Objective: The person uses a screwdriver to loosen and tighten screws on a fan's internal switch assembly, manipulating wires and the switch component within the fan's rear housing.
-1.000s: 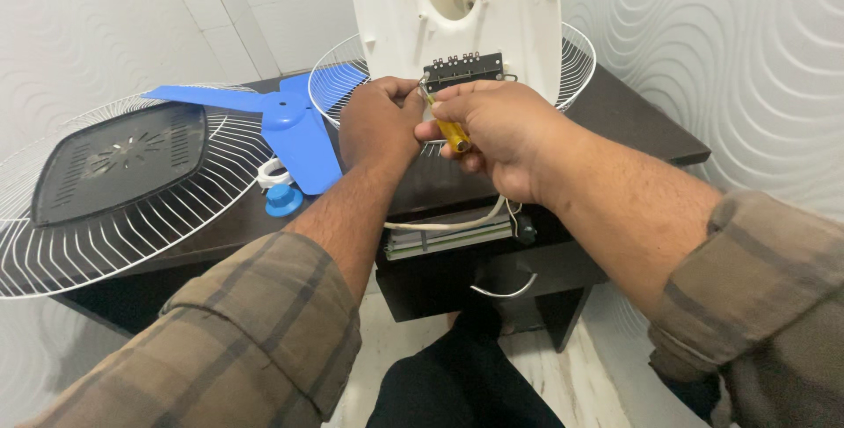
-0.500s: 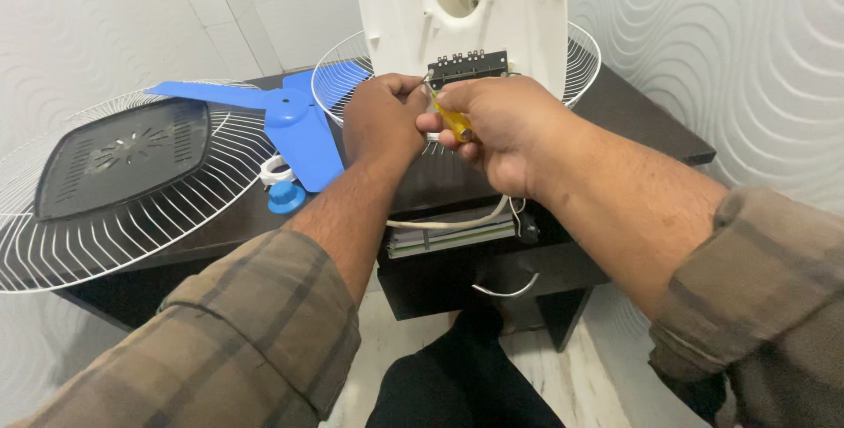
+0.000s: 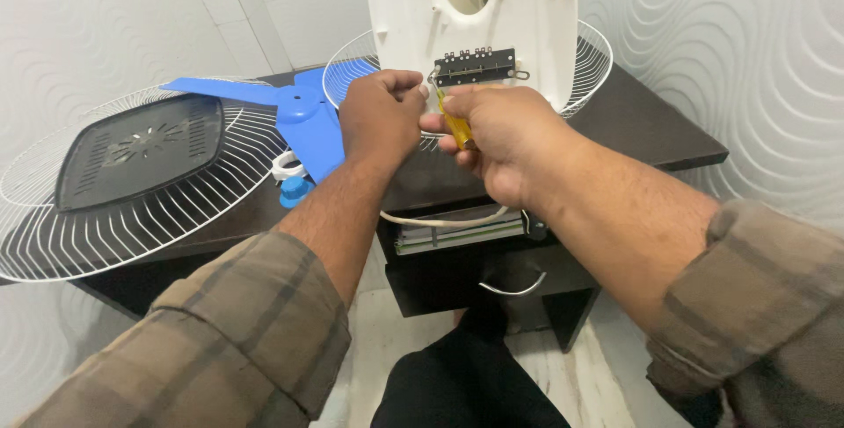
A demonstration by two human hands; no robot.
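While the white fan housing stands upright at the back of the dark table, the right hand grips a yellow-handled screwdriver, its tip at the left end of the black terminal strip. The left hand is closed in a fist just beside it; what it pinches is hidden. This looks like working a screw, which calls for steady, straight turning. A blue fan blade and wire grille lie to the left.
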